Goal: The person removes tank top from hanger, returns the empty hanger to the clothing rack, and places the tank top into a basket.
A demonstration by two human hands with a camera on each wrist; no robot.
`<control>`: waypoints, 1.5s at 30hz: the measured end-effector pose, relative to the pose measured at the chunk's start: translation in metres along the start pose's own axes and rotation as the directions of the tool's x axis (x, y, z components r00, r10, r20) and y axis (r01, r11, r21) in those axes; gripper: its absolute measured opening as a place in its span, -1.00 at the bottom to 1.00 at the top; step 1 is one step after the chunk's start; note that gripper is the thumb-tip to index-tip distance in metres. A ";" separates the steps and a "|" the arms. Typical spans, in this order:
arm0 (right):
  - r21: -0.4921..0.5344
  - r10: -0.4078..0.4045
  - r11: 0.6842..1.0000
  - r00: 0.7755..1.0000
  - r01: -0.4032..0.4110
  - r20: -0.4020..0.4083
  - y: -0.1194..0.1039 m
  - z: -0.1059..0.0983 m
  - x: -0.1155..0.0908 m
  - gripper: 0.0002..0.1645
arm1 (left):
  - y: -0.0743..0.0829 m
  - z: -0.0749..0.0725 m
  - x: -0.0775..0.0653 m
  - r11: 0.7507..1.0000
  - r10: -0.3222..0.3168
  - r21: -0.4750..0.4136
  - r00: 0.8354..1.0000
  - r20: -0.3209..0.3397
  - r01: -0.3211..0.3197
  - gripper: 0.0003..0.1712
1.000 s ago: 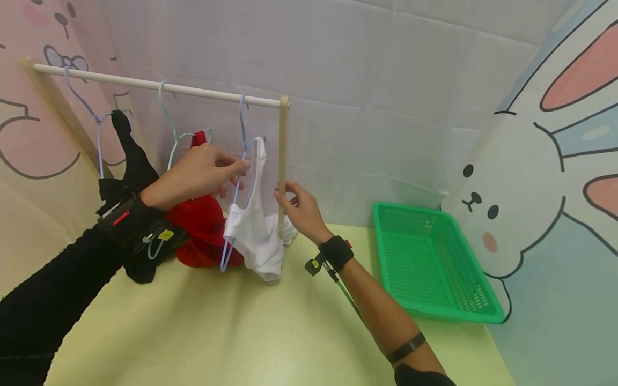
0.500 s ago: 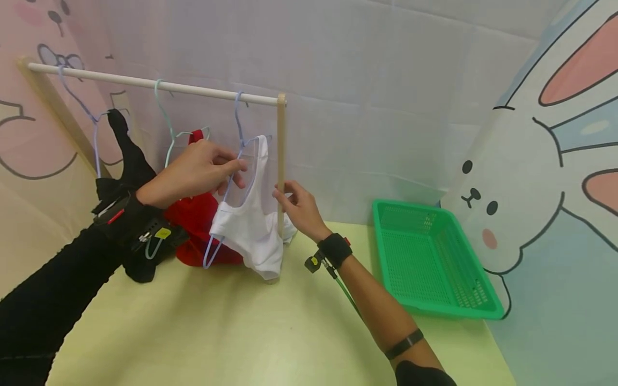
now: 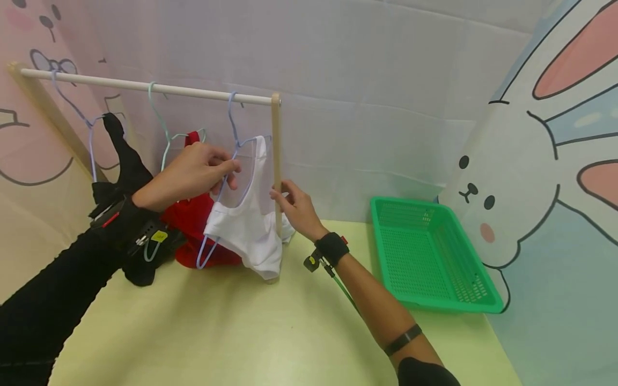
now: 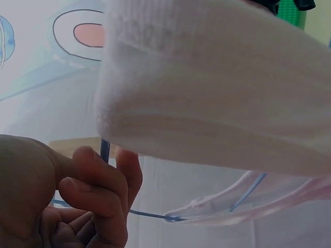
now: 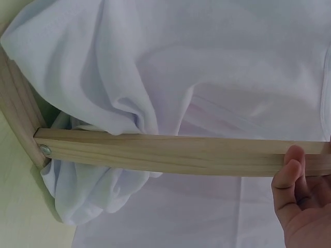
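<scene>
My left hand (image 3: 205, 169) pinches one arm of a light purple clothes hanger (image 3: 233, 126), hooked on the rack's rail. A white sleeveless top (image 3: 248, 233) has one strap over the hanger's right arm. The hanger's left end pokes out below the top's edge. In the left wrist view the top (image 4: 217, 98) covers much of the picture, with the curled fingers (image 4: 98, 191) at the hanger beneath it. My right hand (image 3: 299, 209) holds the wooden post (image 3: 277, 145) of the rack between thumb and fingers. Part of the top is bunched behind that post (image 5: 155, 155).
On the same white rail (image 3: 193, 92), a red garment (image 3: 195, 217) hangs from a mint hanger (image 3: 159, 115) and a black garment (image 3: 130, 161) from another purple hanger (image 3: 79, 112). A green plastic basket (image 3: 434, 257) stands on the pale yellow table (image 3: 289, 332) at the right, beside a rabbit-print wall.
The hanger's lower end has swung left in my left hand, drawing the white top's left edge out with it. My right hand keeps its hold on the post. The view has shifted slightly.
</scene>
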State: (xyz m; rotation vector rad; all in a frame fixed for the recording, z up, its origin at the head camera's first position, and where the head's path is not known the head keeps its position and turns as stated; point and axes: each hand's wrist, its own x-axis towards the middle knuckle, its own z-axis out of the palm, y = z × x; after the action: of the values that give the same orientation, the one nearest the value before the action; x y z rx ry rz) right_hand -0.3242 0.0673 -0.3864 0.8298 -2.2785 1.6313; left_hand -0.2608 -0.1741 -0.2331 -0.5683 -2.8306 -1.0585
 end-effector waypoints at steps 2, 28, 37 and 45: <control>-0.007 0.001 1.000 1.000 -0.001 -0.003 0.000 0.000 0.000 -0.71 | 0.000 0.000 0.000 1.000 0.001 -0.004 1.000 0.001 -0.001 -0.66; -0.036 -0.005 0.999 1.000 0.005 -0.007 0.003 0.003 0.002 -0.68 | 0.006 -0.003 -0.002 0.998 -0.001 -0.057 0.998 -0.058 -0.002 -0.64; -0.041 -0.005 0.999 1.000 0.005 -0.005 0.003 0.003 0.002 -0.73 | 0.007 -0.004 -0.005 0.997 0.026 -0.066 0.994 -0.108 -0.034 -0.65; -0.029 -0.005 1.000 1.000 0.005 -0.005 0.006 0.005 0.003 -0.73 | 0.010 -0.003 -0.014 0.997 0.052 -0.059 0.991 -0.120 -0.059 -0.68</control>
State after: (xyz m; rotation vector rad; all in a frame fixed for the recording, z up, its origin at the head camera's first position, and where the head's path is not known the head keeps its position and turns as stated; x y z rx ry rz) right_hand -0.3289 0.0627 -0.3919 0.8236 -2.2897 1.5920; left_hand -0.2446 -0.1731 -0.2268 -0.5657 -2.6729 -1.1344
